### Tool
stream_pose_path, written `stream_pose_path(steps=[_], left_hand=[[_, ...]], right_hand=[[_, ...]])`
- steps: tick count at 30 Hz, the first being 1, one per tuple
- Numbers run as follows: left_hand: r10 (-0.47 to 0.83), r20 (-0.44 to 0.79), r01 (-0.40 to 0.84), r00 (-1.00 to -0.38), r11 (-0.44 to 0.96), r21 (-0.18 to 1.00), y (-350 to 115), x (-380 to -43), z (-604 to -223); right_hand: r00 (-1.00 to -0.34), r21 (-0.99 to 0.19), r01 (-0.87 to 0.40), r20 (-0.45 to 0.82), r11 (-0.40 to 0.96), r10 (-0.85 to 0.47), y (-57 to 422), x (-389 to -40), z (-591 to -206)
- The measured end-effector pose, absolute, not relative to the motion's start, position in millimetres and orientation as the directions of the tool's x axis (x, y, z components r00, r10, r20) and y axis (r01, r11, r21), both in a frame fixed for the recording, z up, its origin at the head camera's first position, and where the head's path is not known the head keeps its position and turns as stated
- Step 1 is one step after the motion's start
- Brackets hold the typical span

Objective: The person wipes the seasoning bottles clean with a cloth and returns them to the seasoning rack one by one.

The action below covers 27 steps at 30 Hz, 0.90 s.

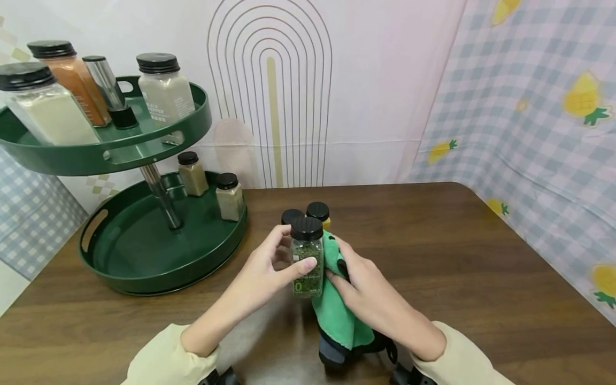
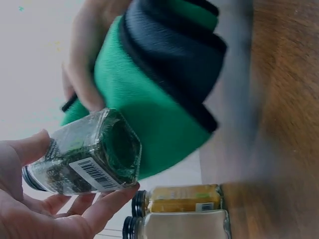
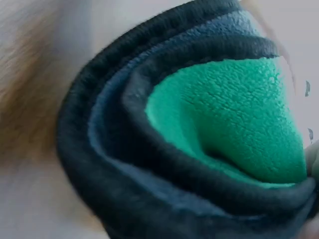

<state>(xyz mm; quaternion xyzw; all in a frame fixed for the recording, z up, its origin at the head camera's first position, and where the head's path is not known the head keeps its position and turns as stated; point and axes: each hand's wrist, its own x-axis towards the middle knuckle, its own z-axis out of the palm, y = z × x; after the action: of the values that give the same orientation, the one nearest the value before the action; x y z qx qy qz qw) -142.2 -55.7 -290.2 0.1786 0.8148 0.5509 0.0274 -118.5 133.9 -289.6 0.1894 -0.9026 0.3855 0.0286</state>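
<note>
In the head view my left hand (image 1: 269, 267) grips a clear jar of green dried herbs (image 1: 308, 256) with a black lid, thumb across its front. The left wrist view shows a barcode label near the jar's base. My right hand (image 1: 363, 283) holds a folded green and dark grey cloth (image 1: 339, 315) with black edging, pressed to the jar's right side. The cloth (image 3: 234, 119) fills most of the right wrist view. Just behind the held jar stand two more black-lidded jars, one with yellow contents (image 2: 184, 199) and one with pale contents (image 2: 184, 225).
A green two-tier stand (image 1: 163, 278) occupies the left of the wooden table (image 1: 433, 240). Its upper tray (image 1: 144, 152) bears several large jars and a metal cylinder (image 1: 108, 88). Two small spice jars, one of them beige (image 1: 229, 200), sit on the lower tray. Patterned cloth hangs behind.
</note>
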Motion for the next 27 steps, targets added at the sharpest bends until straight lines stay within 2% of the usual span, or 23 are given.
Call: stream_pose_path(steps=[5,11,15,18,23,27], left_hand=[[0.347,0.172,0.296,-0.922,0.345,0.891,-53.0,-143.2,-292.7],[0.329,0.164,0.285,-0.93,0.366,0.886,-52.3,-143.5,-292.7],[0.312,0.166,0.277,-0.936,0.359,0.891,-51.8,-143.1,-291.8],[0.296,0.184,0.283,-0.937,0.339,0.897,-51.8,-140.8,-290.0],[0.286,0.22,0.309,-0.933,0.318,0.896,-52.3,-136.2,-286.7],[0.291,0.222,0.312,-0.931,0.317,0.896,-52.1,-135.6,-287.5]], right_hand=[[-0.929,-0.701,-0.37,0.266,0.61,-0.257,137.3,-108.4,-277.6],[-0.878,-0.613,-0.47,0.398,0.635,-0.266,137.4,-94.9,-269.4],[-0.852,-0.565,-0.509,0.439,0.649,-0.286,135.9,-96.6,-272.8],[-0.856,-0.561,-0.505,0.423,0.656,-0.298,134.9,-102.4,-279.3],[-0.897,-0.606,-0.442,0.29,0.661,-0.334,134.3,-112.9,-287.8],[-0.899,-0.616,-0.432,0.234,0.659,-0.37,135.5,-117.8,-289.3]])
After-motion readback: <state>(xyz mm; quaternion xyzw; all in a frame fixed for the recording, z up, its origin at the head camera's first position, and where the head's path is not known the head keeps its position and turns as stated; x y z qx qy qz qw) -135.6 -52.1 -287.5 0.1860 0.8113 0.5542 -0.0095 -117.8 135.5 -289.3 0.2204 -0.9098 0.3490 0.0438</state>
